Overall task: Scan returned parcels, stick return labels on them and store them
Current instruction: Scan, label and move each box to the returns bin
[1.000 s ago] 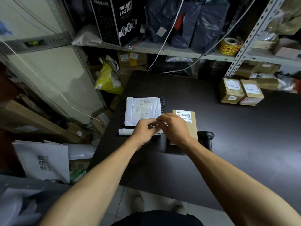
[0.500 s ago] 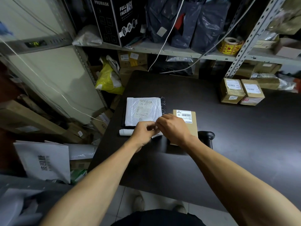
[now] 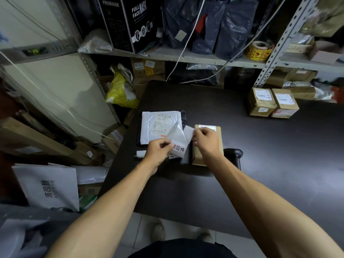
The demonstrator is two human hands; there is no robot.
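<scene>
Step in hand, as judged: peeling a return label off its backing, ahead of sticking it on a parcel. The left hand (image 3: 160, 148) pinched the printed return label (image 3: 179, 148) at its near-left edge, above the near part of the dark table (image 3: 279, 164). The right hand (image 3: 204, 139) pinched the blank backing sheet (image 3: 188, 132) and held it up and to the right, so the two sheets splayed apart in a V. Both hands were clenched on paper; neither was free.

Parcels: a white padded mailer (image 3: 160, 125) lay flat just far-left of the hands, on top of a dark bubble-textured item. A small cardboard box (image 3: 206, 146) lay directly under the right hand. Two more taped boxes (image 3: 272, 103) sat well apart at the far right.

Next move, as judged: finish the separation, drop the backing, then lay the label flat on one parcel and press it down. Which parcel was the target could not be told.

Hidden or unclear:
- Only the last printed characters of the label showed; the left thumb covered the rest.
- The box's own shipping label was mostly behind the right hand.
- A black handled object (image 3: 233, 154), possibly the scanner, was half hidden by the right forearm.
- A small white item (image 3: 140, 154) left of the left hand could not be identified.
- Mailer handwriting was illegible.
</scene>
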